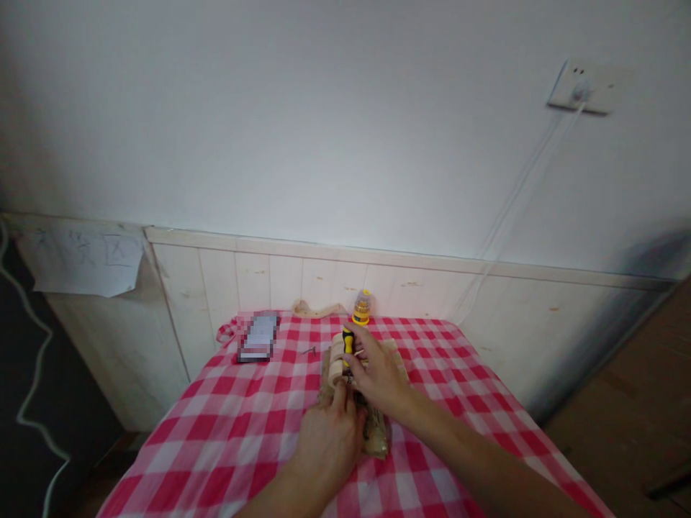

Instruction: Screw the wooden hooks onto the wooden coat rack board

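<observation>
Right hand (382,368) around yellow-black screwdriver (348,341); long axis near upright, tip downward

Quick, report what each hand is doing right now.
Left hand: fingertips against the pale piece; whether it grips cannot be told.
Right hand: closed, holding the yellow-and-black screwdriver.

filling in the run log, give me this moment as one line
right hand: holds yellow-black screwdriver | left hand: at near end of pale piece | beyond hands: clear-topped yellow container, phone | surface: checked tablecloth
</observation>
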A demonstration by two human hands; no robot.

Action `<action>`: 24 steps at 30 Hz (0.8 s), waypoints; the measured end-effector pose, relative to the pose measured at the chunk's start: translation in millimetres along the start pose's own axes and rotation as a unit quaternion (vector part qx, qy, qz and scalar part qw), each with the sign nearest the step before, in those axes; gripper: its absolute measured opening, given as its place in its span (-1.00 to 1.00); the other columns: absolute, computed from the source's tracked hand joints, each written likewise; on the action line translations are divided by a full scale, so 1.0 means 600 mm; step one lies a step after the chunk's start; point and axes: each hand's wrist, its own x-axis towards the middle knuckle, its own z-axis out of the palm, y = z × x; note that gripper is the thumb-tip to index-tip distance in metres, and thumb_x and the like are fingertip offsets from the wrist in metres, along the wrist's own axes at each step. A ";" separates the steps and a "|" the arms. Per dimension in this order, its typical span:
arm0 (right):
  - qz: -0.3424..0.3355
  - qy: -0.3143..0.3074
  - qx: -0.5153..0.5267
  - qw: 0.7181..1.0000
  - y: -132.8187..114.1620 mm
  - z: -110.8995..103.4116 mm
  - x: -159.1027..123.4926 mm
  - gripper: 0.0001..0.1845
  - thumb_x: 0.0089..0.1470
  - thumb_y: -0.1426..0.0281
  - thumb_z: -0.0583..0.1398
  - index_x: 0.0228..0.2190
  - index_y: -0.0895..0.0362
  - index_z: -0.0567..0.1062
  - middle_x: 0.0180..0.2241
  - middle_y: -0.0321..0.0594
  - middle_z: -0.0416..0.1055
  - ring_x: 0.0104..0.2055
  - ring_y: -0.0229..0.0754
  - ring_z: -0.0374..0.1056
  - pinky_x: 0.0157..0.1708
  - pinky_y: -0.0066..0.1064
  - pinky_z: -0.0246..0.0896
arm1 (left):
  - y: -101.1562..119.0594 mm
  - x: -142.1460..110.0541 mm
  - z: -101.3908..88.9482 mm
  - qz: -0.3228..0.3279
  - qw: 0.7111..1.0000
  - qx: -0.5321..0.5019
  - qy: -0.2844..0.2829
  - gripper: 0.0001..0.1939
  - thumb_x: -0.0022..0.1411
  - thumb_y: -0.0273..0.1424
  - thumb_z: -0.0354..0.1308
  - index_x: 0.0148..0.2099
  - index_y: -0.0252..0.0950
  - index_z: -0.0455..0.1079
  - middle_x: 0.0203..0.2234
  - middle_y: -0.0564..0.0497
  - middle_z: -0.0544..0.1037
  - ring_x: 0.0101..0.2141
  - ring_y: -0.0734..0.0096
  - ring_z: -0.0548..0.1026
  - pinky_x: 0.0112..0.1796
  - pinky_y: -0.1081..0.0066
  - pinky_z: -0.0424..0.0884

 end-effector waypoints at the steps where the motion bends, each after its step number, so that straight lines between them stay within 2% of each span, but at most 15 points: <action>1: 0.010 0.010 0.014 1.000 0.001 0.001 0.000 -0.37 0.17 0.55 0.20 0.25 0.00 0.38 0.03 -0.12 0.58 0.00 -0.04 0.56 0.04 -0.12 0.50 | 0.000 0.000 0.001 0.003 1.000 -0.005 0.006 -0.69 0.45 -0.48 0.04 0.07 -0.28 0.57 0.09 -0.30 0.53 0.04 -0.03 0.53 -0.13 0.13 0.60; 4: 0.039 0.040 0.051 0.997 0.005 0.004 -0.001 -0.41 0.18 0.51 0.19 0.22 -0.01 0.40 -0.02 -0.13 0.59 -0.07 -0.05 0.57 -0.05 -0.15 0.54 | 0.001 -0.001 0.004 -0.008 0.999 -0.022 0.026 -0.72 0.44 -0.47 0.07 0.05 -0.30 0.57 0.06 -0.28 0.53 0.00 0.02 0.55 -0.14 0.15 0.62; 9: 0.050 0.056 0.070 0.995 0.011 0.007 -0.002 -0.44 0.18 0.47 0.20 0.21 0.01 0.41 -0.05 -0.12 0.60 -0.12 -0.04 0.57 -0.11 -0.15 0.56 | 0.001 0.001 0.001 -0.029 0.999 -0.027 0.032 -0.68 0.45 -0.45 0.04 0.12 -0.37 0.52 0.03 -0.30 0.54 -0.10 0.06 0.59 -0.22 0.17 0.64; 14: 0.049 0.074 0.070 0.994 0.014 0.010 -0.005 -0.43 0.16 0.46 0.22 0.20 0.00 0.42 -0.08 -0.13 0.60 -0.18 -0.07 0.58 -0.15 -0.17 0.56 | 0.001 0.001 -0.007 -0.010 0.999 -0.029 0.018 -0.73 0.44 -0.47 0.06 0.04 -0.27 0.56 0.02 -0.23 0.53 -0.07 0.06 0.59 -0.20 0.16 0.65; 17: 0.040 0.075 0.067 0.994 0.014 0.012 -0.007 -0.44 0.17 0.47 0.20 0.20 0.00 0.42 -0.06 -0.13 0.60 -0.21 -0.09 0.59 -0.19 -0.20 0.58 | 0.002 0.001 -0.011 -0.027 0.999 -0.038 0.022 -0.71 0.45 -0.48 0.04 0.10 -0.32 0.53 0.01 -0.24 0.52 -0.07 0.07 0.59 -0.21 0.17 0.66; 24: -0.004 0.103 0.060 0.993 0.023 0.025 -0.028 -0.44 0.20 0.49 0.18 0.21 -0.03 0.41 0.08 -0.10 0.55 0.01 -0.04 0.56 -0.03 -0.17 0.56 | 0.001 0.000 -0.014 -0.003 1.000 -0.019 0.021 -0.67 0.39 -0.52 0.11 0.13 -0.27 0.52 0.03 -0.23 0.53 -0.04 0.05 0.58 -0.18 0.17 0.66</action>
